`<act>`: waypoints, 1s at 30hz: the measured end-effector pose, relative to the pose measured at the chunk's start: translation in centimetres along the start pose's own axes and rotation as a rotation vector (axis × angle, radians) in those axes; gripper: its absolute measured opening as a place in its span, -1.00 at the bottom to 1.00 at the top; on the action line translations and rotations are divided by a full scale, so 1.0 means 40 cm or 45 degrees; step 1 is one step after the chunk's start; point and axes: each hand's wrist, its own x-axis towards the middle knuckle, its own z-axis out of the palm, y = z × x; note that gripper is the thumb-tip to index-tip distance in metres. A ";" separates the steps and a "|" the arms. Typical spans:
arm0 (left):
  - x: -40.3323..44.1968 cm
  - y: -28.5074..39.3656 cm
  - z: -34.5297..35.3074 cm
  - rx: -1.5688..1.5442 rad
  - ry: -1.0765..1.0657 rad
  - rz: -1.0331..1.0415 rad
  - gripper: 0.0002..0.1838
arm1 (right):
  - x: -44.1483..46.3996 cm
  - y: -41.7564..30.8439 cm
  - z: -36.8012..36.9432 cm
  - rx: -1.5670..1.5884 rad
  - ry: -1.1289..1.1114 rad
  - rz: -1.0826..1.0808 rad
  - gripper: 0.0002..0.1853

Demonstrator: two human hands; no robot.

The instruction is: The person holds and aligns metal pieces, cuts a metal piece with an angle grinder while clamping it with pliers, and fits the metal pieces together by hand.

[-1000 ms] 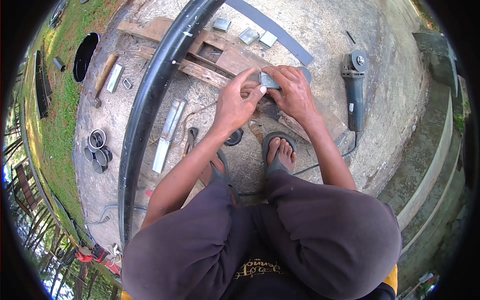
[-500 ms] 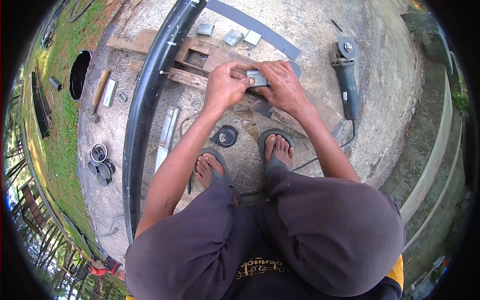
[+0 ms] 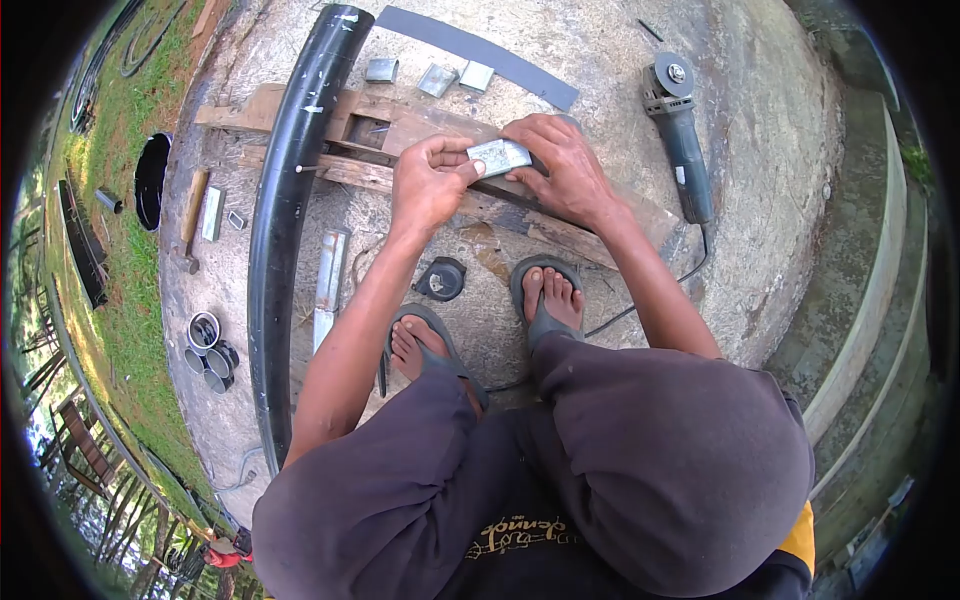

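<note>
A short, shiny metal tube piece [image 3: 500, 157] is held above the wooden boards, tilted slightly. My left hand [image 3: 430, 182] pinches its left end between thumb and fingers. Around the right end curl the fingers and thumb of my right hand [image 3: 565, 168], which hides part of that side. A grey edge [image 3: 571, 121] shows just behind the right knuckles; what it belongs to is hidden. Beyond my hands lie three similar short metal pieces [image 3: 436, 80] and a long grey strip [image 3: 480, 50].
A long black pipe [image 3: 290, 190] crosses the boards [image 3: 350, 172] on my left. An angle grinder [image 3: 683, 150] with its cord lies right. A tape measure [image 3: 440, 279] sits between my feet. Left are a hammer [image 3: 193, 215], a metal bar [image 3: 330, 275] and several short pipe rings [image 3: 210, 355].
The metal piece has turned so its broad face shows more, and it sits slightly further left. My left hand has shifted left. The whole view has tilted a little.
</note>
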 end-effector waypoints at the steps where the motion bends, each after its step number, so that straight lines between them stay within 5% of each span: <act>1: -0.006 -0.003 0.006 -0.046 0.018 -0.008 -0.66 | 0.006 0.003 -0.002 -0.014 0.006 -0.011 -0.36; 5: -0.028 -0.011 0.028 -0.228 0.095 -0.043 -0.67 | 0.014 0.032 -0.026 0.052 0.065 0.024 -0.42; 9: -0.029 -0.018 0.030 -0.211 0.110 -0.043 -0.66 | -0.001 0.088 -0.064 -0.091 0.092 0.411 -0.48; 18: -0.046 0.002 0.054 -0.364 0.162 -0.100 -0.65 | 0.025 0.143 -0.059 -0.419 -0.151 0.349 -0.36; 30: -0.058 0.015 0.039 -0.151 0.116 -0.272 -0.79 | 0.033 0.121 -0.105 -0.221 -0.091 0.456 -0.71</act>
